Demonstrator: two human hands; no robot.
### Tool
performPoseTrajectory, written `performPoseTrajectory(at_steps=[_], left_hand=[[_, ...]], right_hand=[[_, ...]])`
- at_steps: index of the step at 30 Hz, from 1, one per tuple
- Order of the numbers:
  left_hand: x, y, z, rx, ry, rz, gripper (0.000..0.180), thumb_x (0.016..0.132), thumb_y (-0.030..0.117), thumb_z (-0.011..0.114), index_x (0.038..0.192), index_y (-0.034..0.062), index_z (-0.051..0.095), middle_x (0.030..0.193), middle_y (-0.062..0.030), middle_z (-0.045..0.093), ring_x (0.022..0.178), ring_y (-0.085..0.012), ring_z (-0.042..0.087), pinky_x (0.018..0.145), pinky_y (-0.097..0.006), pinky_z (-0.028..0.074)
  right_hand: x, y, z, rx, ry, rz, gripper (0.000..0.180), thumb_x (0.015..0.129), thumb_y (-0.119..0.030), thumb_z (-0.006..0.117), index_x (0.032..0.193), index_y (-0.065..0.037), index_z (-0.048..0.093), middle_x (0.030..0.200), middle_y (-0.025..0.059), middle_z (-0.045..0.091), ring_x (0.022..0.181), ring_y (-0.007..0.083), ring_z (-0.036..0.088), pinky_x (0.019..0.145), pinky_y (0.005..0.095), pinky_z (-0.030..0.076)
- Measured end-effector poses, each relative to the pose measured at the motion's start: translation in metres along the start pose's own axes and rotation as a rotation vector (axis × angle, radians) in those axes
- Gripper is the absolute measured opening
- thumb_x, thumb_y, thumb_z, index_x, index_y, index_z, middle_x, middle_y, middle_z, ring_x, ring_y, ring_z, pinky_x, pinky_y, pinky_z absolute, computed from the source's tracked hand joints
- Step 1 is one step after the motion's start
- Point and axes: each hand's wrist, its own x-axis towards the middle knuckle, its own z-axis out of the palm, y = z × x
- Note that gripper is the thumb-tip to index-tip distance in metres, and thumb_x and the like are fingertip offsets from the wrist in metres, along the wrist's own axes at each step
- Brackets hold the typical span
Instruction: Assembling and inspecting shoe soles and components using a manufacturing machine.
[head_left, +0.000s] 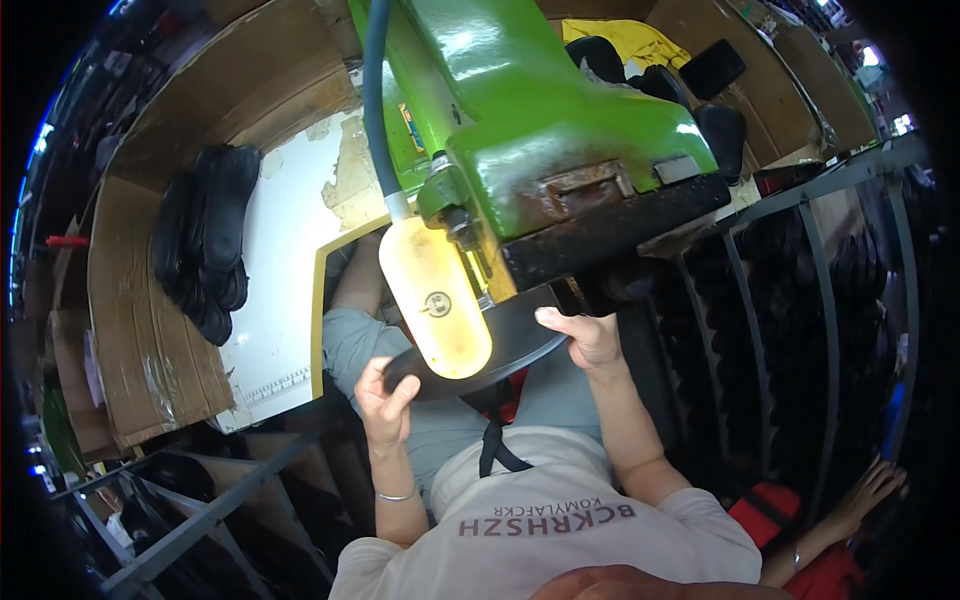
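Two ends held: left grip (385, 405) and right grip (592, 340) clamped on black piece (518, 350). Uneven pull could skew it; straying inward (right's nearer machine (560, 120)) risks a pinch.

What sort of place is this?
Most likely a footwear workshop, judging by the black, sole-shaped pieces piled at the left on a white tabletop, the bulky green machine, and the metal rack of dark pieces at the right.

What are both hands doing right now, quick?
Left hand: closed, holding the left end of a black shoe sole.
Right hand: closed, holding that sole's right end.
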Motion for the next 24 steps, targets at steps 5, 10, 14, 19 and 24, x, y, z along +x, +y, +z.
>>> performPoseTrajectory(at_steps=[5,10,14,19,24], left_hand=[[0.001,-0.006,0.009,0.353,-0.405,-0.197,0.027,0.076,-0.005,0.069,0.101,-0.0073,0.06,0.096,-0.0086,0.065,0.085,-0.0115,0.06,0.079,-0.023,0.048],[0.04,-0.008,0.084,0.507,-0.324,0.058,0.017,0.08,0.01,0.068,0.091,-0.0026,0.062,0.078,-0.0014,0.062,0.068,-0.0068,0.053,0.062,-0.023,0.045],[0.046,0.009,0.11,0.834,-0.338,0.27,0.012,0.082,0.008,0.066,0.088,-0.0022,0.063,0.075,-0.0009,0.061,0.066,-0.0065,0.053,0.061,-0.021,0.044],[0.019,-0.006,0.084,0.512,-0.143,0.169,0.01,0.082,0.003,0.065,0.088,-0.004,0.063,0.076,-0.0023,0.061,0.068,-0.007,0.055,0.063,-0.021,0.045],[0.02,-0.001,0.086,0.434,-0.098,0.178,0.009,0.08,0.003,0.066,0.086,-0.0048,0.064,0.077,-0.0038,0.064,0.07,-0.0088,0.058,0.068,-0.023,0.047]], right_hand=[[0.012,-0.015,0.021,-0.083,-0.071,-0.156,0.034,0.069,0.001,0.073,0.097,0.0,0.054,0.09,0.004,0.061,0.081,0.0087,0.058,0.074,0.0222,0.046],[0.004,-0.002,0.014,-0.099,0.012,-0.193,0.03,0.072,-0.001,0.073,0.096,0.0,0.056,0.092,0.0058,0.062,0.083,0.0091,0.058,0.075,0.0224,0.047],[-0.006,-0.003,-0.005,-0.071,0.116,-0.202,0.023,0.075,-0.001,0.07,0.093,0.0,0.055,0.087,0.0051,0.061,0.077,0.0079,0.057,0.07,0.0207,0.046],[0.0,-0.002,0.019,-0.123,-0.041,-0.161,0.02,0.078,-0.003,0.068,0.088,-0.002,0.052,0.079,0.0021,0.059,0.069,0.0034,0.053,0.06,0.0171,0.042],[-0.001,0.015,0.019,-0.2,-0.04,-0.221,0.021,0.078,-0.004,0.069,0.09,-0.002,0.052,0.082,0.0009,0.06,0.071,0.0036,0.053,0.061,0.0171,0.042]])
